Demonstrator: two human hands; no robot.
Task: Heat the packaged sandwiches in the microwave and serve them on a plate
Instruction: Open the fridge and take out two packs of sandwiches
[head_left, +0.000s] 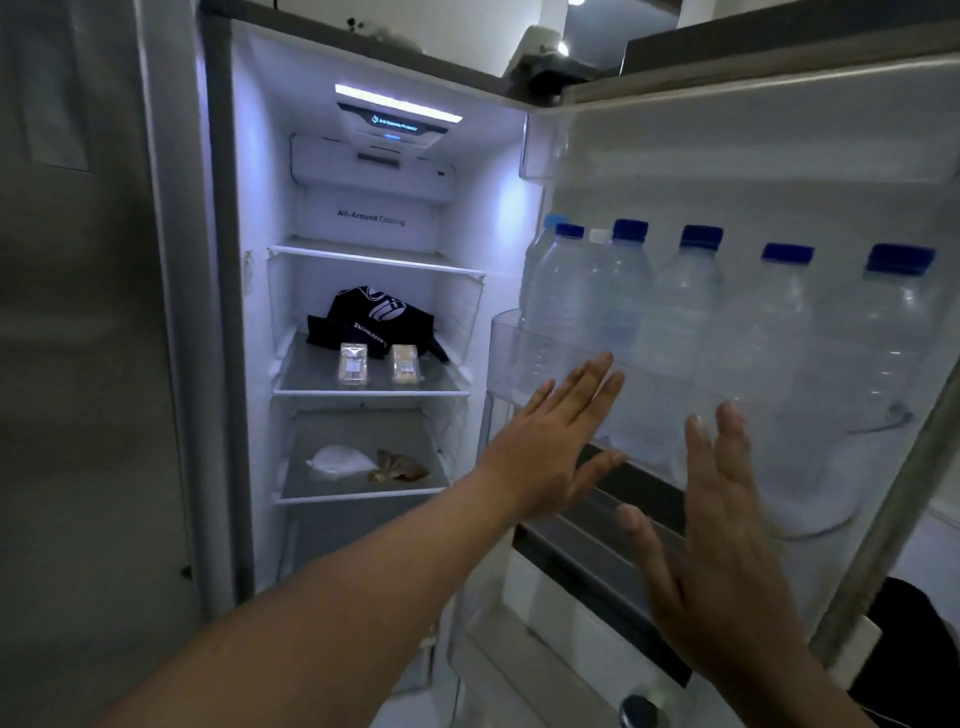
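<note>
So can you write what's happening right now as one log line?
fridge door: open | sandwich packs: on middle shelf, untouched | left hand: open, empty | right hand: open, empty | step: reach for packs

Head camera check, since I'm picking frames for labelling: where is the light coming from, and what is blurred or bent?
Head view: the fridge's ceiling light strip lights the shelves, leaving the closed door at left dim; the right hand is motion-blurred, the left hand sharper; the open door's top edge slants with wide-angle distortion; the two packaged sandwiches stay readable.

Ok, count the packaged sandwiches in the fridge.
2, side by side on the middle shelf before a black bag: left sandwich, right sandwich. Others may be hidden.
</note>
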